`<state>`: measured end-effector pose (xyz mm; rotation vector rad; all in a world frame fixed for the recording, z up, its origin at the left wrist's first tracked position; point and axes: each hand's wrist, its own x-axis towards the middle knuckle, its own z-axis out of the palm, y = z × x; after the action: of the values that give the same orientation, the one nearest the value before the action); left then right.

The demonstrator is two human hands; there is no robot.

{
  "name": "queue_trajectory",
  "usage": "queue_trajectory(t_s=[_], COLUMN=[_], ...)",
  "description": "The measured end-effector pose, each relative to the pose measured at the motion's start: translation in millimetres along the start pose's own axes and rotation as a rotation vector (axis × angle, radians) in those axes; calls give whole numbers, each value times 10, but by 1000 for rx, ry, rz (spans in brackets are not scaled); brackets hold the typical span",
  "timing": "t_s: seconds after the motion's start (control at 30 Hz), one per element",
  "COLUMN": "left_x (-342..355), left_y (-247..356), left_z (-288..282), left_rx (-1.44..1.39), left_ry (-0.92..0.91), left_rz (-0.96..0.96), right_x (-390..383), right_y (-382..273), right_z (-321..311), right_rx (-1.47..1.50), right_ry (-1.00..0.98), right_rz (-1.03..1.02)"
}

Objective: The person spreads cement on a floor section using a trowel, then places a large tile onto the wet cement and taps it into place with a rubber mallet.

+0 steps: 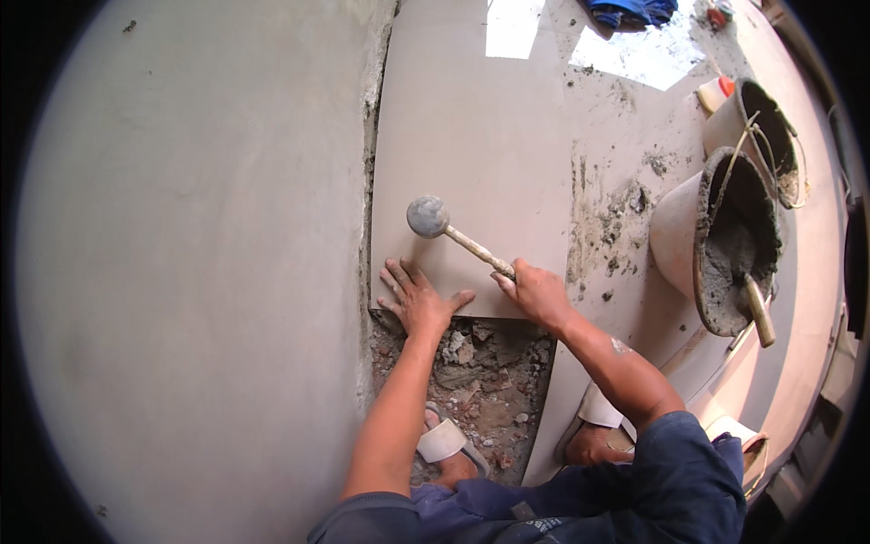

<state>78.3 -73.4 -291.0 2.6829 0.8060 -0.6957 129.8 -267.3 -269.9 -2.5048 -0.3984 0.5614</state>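
Note:
My right hand (536,292) is closed round the handle of a rubber mallet (428,217). Its rounded grey head hangs above a large beige floor tile (471,118), up and to the left of the hand. Flat on the near left corner of that tile lies my left hand (419,297), fingers spread, holding nothing. The tile's left edge runs along the foot of a grey wall (199,227), with a dark rough gap between them. Below its near edge, rubble and broken mortar (489,381) lie in an untiled strip.
To the right, a bucket of wet mortar (675,227) has a wooden-handled tool (759,313) in it. Another bucket (725,127) stands behind. Mortar smears (612,218) dot the neighbouring tiles. Blue cloth (634,11) lies at the far end. My sandalled feet (444,442) straddle the strip's right edge.

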Motion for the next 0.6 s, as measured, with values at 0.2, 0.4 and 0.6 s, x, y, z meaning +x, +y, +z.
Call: queue_trajectory(t_s=[0.2, 0.4, 0.6], left_x=[3, 3, -19], left_y=[-17, -29, -13], left_z=[78, 78, 66], left_rx=[49, 14, -12], left_ry=[23, 27, 58], left_rz=[17, 33, 48], right_x=[-104, -286, -468], right_y=[289, 642, 812], right_z=[-201, -595, -430], right_rx=[-124, -142, -160], right_ry=[-152, -73, -4], right_rz=[94, 65, 97])
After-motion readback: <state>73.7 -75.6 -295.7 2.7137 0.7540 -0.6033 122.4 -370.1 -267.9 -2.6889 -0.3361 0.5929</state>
